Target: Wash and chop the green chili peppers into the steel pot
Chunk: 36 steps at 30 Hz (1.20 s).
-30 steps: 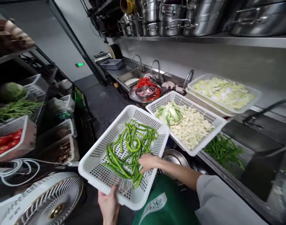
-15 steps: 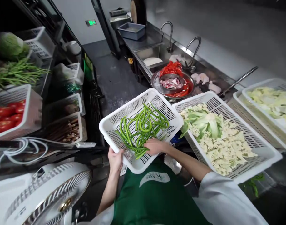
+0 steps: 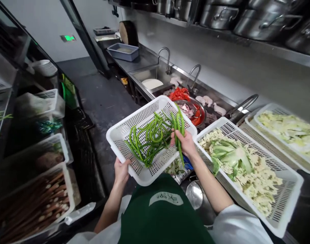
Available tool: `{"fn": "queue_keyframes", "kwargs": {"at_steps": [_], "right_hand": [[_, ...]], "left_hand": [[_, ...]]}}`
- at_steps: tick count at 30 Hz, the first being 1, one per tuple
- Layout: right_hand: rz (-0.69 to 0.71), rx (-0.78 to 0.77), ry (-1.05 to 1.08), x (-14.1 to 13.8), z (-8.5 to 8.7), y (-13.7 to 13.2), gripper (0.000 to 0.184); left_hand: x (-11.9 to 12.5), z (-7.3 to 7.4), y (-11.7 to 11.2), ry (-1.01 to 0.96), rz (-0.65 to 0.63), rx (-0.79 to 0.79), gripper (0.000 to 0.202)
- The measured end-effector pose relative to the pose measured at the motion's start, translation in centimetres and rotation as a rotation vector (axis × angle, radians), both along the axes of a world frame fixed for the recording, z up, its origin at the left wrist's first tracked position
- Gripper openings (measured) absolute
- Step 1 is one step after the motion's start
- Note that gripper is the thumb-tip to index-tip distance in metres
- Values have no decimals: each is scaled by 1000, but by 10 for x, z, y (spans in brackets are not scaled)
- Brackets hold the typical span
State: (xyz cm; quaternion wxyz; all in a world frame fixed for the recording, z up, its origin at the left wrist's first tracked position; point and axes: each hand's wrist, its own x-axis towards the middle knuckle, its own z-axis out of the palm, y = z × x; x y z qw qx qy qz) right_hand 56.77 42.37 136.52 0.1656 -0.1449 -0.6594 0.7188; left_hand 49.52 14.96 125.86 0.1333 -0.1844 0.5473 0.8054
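My left hand [image 3: 122, 172] is closed on the near left rim of a white perforated plastic basket [image 3: 142, 178], which is tilted toward me. Long green chili peppers [image 3: 155, 135] lie loosely in a tangle on its bottom. Above the basket's right side, my right hand [image 3: 184, 140] is wrapped round a small bunch of these peppers, which point up and down past the fingers. Just to the right stands a larger white basket [image 3: 288, 203] with cauliflower florets [image 3: 259, 179] and a pale green leafy head [image 3: 231, 156].
Behind the baskets runs a steel sink counter [image 3: 145, 73] with taps, raw poultry pieces [image 3: 219, 109] and a bowl of red peppers [image 3: 180, 94]. Shelved crates [image 3: 61, 145] line the left side. Steel pots [image 3: 218, 17] stand on an overhead shelf. A lidded pot [image 3: 195, 195] sits below my right arm.
My right hand has lifted a bunch of peppers off the basket's bottom and moved up and right. My left hand keeps its hold on the rim. The view has turned right and up.
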Motion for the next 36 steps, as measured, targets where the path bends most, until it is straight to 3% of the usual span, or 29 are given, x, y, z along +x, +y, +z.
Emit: {"fn": "queue_keyframes", "kwargs": {"at_steps": [2, 5, 8, 10, 14, 17, 20, 24, 29, 32, 36], "right_hand": [[-119, -162, 61, 7, 7, 6, 41], [-209, -247, 78, 24, 2, 12, 37], [-268, -180, 27, 25, -7, 14, 34], [-264, -4, -66, 6, -11, 12, 34], [-170, 595, -171, -83, -16, 8, 26], [-76, 1026, -249, -181, -27, 19, 18], [12, 1276, -461, -279, -43, 42, 20], [7, 1371, -572, -382, -57, 66, 36], [49, 1401, -650, -475, -61, 66, 38], [90, 1428, -731, -519, -60, 59, 32], [342, 1425, -799, -548, -61, 55, 32]], "left_hand": [[-18, -4, 2, -39, 22, 20, 56], [-37, -12, 5, -44, 78, 27, 52], [-54, -16, 4, 44, 163, -31, 55], [-66, -14, 1, 119, 181, -87, 58], [-102, -6, -4, 221, 139, -163, 66], [-144, -2, -3, 228, 65, -156, 68], [-199, -3, -1, 167, -13, -107, 69], [-288, -2, -7, 88, -146, -94, 70], [-391, 6, -22, 66, -253, -129, 66], [-430, 10, -30, 102, -296, -139, 72], [-456, 7, -37, 134, -310, -114, 78]]}}
